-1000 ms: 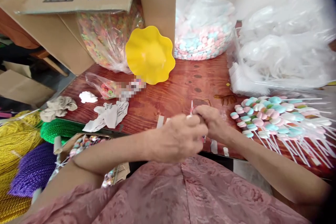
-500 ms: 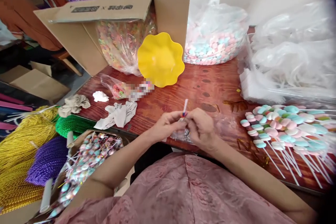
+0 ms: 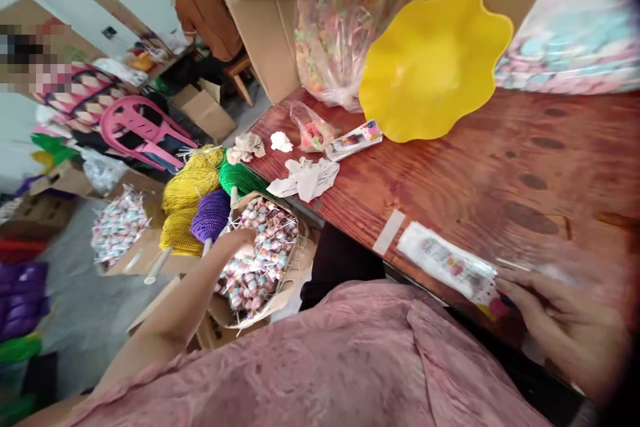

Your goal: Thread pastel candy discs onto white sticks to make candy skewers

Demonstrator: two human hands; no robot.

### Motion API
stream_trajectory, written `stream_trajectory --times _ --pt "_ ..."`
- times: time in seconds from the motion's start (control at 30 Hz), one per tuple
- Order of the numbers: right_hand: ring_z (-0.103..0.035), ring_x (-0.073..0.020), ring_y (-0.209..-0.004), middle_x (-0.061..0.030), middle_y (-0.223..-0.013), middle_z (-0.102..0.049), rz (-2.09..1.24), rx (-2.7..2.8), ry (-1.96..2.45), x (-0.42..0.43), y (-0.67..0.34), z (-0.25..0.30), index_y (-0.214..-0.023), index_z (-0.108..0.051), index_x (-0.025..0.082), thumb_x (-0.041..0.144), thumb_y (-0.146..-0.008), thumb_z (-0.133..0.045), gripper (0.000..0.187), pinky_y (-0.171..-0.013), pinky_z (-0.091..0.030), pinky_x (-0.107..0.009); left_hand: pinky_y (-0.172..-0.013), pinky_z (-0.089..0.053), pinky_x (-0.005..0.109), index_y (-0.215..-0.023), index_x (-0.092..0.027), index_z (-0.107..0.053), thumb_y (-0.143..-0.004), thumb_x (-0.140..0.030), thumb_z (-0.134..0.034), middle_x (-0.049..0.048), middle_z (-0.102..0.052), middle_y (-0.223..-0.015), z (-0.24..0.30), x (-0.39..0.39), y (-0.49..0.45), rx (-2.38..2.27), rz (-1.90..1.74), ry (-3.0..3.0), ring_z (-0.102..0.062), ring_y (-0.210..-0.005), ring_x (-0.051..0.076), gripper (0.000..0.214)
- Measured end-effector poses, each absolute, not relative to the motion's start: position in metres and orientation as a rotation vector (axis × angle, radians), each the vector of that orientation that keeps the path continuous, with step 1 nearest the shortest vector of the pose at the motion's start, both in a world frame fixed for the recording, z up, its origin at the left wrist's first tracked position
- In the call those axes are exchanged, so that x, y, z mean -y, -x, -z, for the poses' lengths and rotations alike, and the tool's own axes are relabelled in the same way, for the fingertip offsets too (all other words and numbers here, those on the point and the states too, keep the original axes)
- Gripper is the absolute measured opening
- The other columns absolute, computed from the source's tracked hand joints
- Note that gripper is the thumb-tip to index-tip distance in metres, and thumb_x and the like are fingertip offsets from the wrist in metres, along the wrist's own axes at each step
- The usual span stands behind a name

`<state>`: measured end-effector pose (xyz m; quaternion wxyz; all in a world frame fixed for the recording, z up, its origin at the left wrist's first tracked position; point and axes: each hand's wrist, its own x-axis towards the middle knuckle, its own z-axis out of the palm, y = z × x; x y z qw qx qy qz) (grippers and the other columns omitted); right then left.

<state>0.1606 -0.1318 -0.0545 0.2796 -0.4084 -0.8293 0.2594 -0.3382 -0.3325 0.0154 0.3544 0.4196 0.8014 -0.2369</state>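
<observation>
My left hand [image 3: 243, 241] reaches into a cardboard box [image 3: 287, 297] of wrapped marshmallow sticks [image 3: 267, 260], at its left side. Its fingers are blurred among the sticks, and I cannot make out whether it holds one. At the table's front edge, my right hand [image 3: 555, 313] has its thumb and fingers closed on the right end of a printed clear plastic bag [image 3: 445, 260], which lies flat with others like it. A thin white stick [image 3: 513, 265] shows just above those fingers. A pale strip [image 3: 389, 232] lies left of the bags.
On the wooden table [image 3: 500, 167] stand a yellow wavy-edged bowl [image 3: 430, 67], a big bag of gummy candy [image 3: 330, 47] and a bag of marshmallows [image 3: 570, 57]. Crumpled cloths [image 3: 313, 179] lie at the left edge. Gold cord bundles [image 3: 193, 193], a pink chair [image 3: 145, 123] and another person [image 3: 205, 10] are beyond.
The view has swung left. My hands, together over a small item before, are now apart: the left has moved to the box of wrapped sticks, the right is at the bags.
</observation>
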Motion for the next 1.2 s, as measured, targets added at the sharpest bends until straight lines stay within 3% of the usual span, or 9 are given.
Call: stream_trajectory --times 0.13,0.2,0.27,0.4,0.5,0.63,0.8,0.93,1.2 --pt "-0.071 -0.0261 -0.079 -0.0066 -0.09 -0.075 -0.431 2.13 1.172 0.136 -0.163 0.026 -0.093 -0.071 0.021 0.037 -0.088 -0.059 0.02 -0.071 -0.056 -0.039 -0.08 -0.05 0.03 -0.082 -0.015 -0.069 -0.087 -0.022 -0.055 0.0082 -0.069 -0.082 -0.011 0.284 0.264 -1.902 0.513 -1.525 -0.064 -0.082 0.019 0.016" --pt "-0.07 -0.023 -0.074 -0.0068 -0.086 -0.074 -0.265 1.96 1.273 0.133 -0.162 0.014 -0.09 -0.071 0.021 0.03 -0.088 -0.061 0.014 -0.067 -0.054 -0.034 -0.086 -0.049 0.028 -0.101 -0.018 -0.068 -0.096 -0.023 -0.043 0.008 -0.069 -0.097 -0.013 0.249 0.207 -1.518 -0.072 -2.075 -0.064 -0.092 0.016 0.026" --pt "-0.067 -0.0201 -0.069 -0.0057 -0.079 -0.073 -0.13 1.891 1.326 0.133 -0.166 0.008 -0.087 -0.07 0.02 0.027 -0.088 -0.06 0.013 -0.064 -0.053 -0.032 -0.09 -0.049 0.029 -0.104 -0.017 -0.066 -0.097 -0.023 -0.043 0.0092 -0.067 -0.104 -0.013 0.218 0.148 -1.134 -0.316 -2.398 -0.062 -0.099 0.018 0.024" --pt "-0.068 -0.02 -0.074 -0.0056 -0.079 -0.072 0.154 1.951 1.396 0.158 -0.191 0.007 -0.087 -0.07 0.019 0.022 -0.09 -0.057 0.013 -0.07 -0.053 -0.032 -0.089 -0.05 0.04 -0.102 -0.014 -0.063 -0.093 -0.025 -0.055 0.0132 -0.063 -0.111 -0.002 0.176 0.074 -1.066 -0.146 -2.702 -0.058 -0.104 0.026 0.016" --pt "-0.069 -0.0204 -0.076 -0.0061 -0.081 -0.073 0.245 1.846 1.471 0.186 -0.226 0.007 -0.088 -0.071 0.019 0.017 -0.088 -0.06 0.011 -0.073 -0.054 -0.032 -0.082 -0.051 0.039 -0.1 -0.016 -0.063 -0.095 -0.021 -0.051 0.0106 -0.065 -0.104 0.009 0.16 0.068 -1.078 -0.051 -2.795 -0.06 -0.097 0.025 0.014" --pt "-0.068 -0.02 -0.07 -0.0054 -0.078 -0.073 0.408 1.583 1.604 0.199 -0.273 0.0 -0.086 -0.071 0.018 0.019 -0.087 -0.064 0.008 -0.068 -0.053 -0.031 -0.081 -0.051 0.039 -0.117 -0.018 -0.061 -0.093 -0.017 -0.051 0.0111 -0.065 -0.109 0.018 0.152 0.083 -1.162 -0.146 -2.933 -0.061 -0.098 0.025 0.025" --pt "-0.065 -0.0222 -0.079 -0.0076 -0.081 -0.072 0.76 1.616 1.591 0.168 -0.292 -0.03 -0.086 -0.072 0.017 0.02 -0.086 -0.064 0.009 -0.075 -0.05 -0.034 -0.072 -0.05 0.037 -0.104 -0.016 -0.065 -0.091 -0.012 -0.052 0.0106 -0.067 -0.098 0.025 0.156 0.082 -1.202 -0.208 -3.087 -0.062 -0.087 0.025 0.019" --pt "-0.058 -0.0225 -0.079 -0.0079 -0.086 -0.074 0.935 1.835 1.658 0.141 -0.295 -0.05 -0.083 -0.073 0.019 0.02 -0.085 -0.063 0.01 -0.066 -0.039 -0.032 -0.073 -0.05 0.036 -0.091 -0.015 -0.064 -0.089 -0.012 -0.053 0.0091 -0.067 -0.089 0.029 0.16 0.076 -1.326 -0.367 -2.997 -0.062 -0.085 0.023 0.011" --pt "-0.044 -0.0166 -0.066 -0.0075 -0.064 -0.064 1.007 2.108 1.674 0.119 -0.308 -0.043 -0.06 -0.064 0.017 0.021 -0.079 -0.068 0.02 -0.062 -0.013 -0.032 -0.069 -0.046 0.036 -0.08 -0.017 -0.063 -0.088 -0.012 -0.052 0.0069 -0.066 -0.081 0.033 0.168 0.071 -1.354 -0.522 -2.956 -0.058 -0.078 0.022 0.015"
